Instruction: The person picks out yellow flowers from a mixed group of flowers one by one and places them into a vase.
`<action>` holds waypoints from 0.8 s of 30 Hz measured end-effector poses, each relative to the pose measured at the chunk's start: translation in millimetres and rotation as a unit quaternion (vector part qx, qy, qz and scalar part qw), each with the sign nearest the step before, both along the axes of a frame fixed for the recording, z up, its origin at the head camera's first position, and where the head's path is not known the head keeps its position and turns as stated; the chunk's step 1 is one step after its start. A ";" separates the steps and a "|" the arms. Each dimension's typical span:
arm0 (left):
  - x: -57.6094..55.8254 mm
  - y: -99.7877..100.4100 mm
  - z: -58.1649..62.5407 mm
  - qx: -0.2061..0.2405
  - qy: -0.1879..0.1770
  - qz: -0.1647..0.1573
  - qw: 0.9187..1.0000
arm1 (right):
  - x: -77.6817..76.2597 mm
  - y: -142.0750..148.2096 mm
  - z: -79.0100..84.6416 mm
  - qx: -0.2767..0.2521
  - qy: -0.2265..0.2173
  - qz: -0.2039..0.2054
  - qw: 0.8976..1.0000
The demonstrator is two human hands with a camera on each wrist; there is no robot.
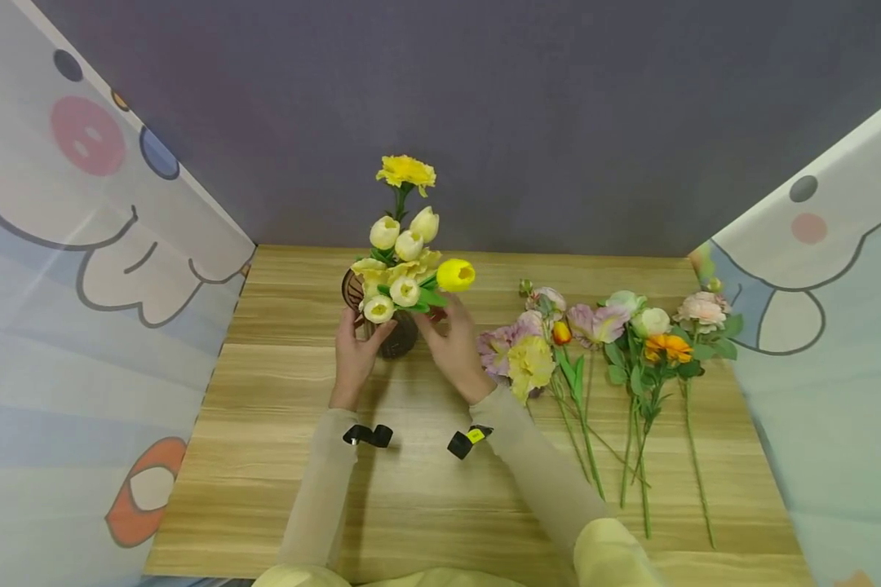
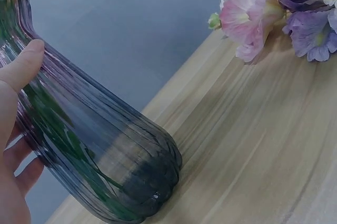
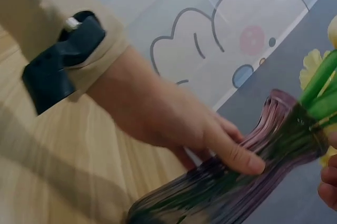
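Note:
My left hand [image 1: 355, 356] grips the ribbed, purple-grey glass vase [image 2: 105, 134], with its thumb across the upper body. Green stems show through the glass. Out of its mouth rise several cream tulips [image 1: 409, 244], a pale yellow ruffled flower [image 1: 370, 273], a tall yellow carnation [image 1: 406, 171] and a bright yellow tulip [image 1: 456, 275] leaning right. My right hand [image 1: 453, 346] is by the tulip leaves at the vase's right side. Only its curled fingers [image 3: 329, 179] show beside the rim in the right wrist view; whether they pinch a stem is hidden.
To the right on the wooden table [image 1: 279, 456] lie loose stems: purple flowers [image 1: 495, 350], a yellow bloom [image 1: 530, 364], an orange flower [image 1: 668, 348] and a pink one [image 1: 702, 311]. A dark ribbed round thing [image 1: 351, 287] is partly hidden left of the bouquet. A grey panel [image 1: 558, 122] stands behind.

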State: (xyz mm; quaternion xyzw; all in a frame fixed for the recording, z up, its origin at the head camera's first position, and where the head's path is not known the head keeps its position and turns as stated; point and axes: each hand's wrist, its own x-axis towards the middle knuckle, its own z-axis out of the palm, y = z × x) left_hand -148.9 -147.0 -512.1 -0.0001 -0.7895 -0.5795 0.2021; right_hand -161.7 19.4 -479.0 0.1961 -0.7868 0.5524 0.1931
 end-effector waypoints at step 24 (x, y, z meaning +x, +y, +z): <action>1.0 -1.8 0.7 0.004 -0.027 -0.013 1.000 | 50.0 91.7 -32.8 0.020 0.013 -0.075 0.997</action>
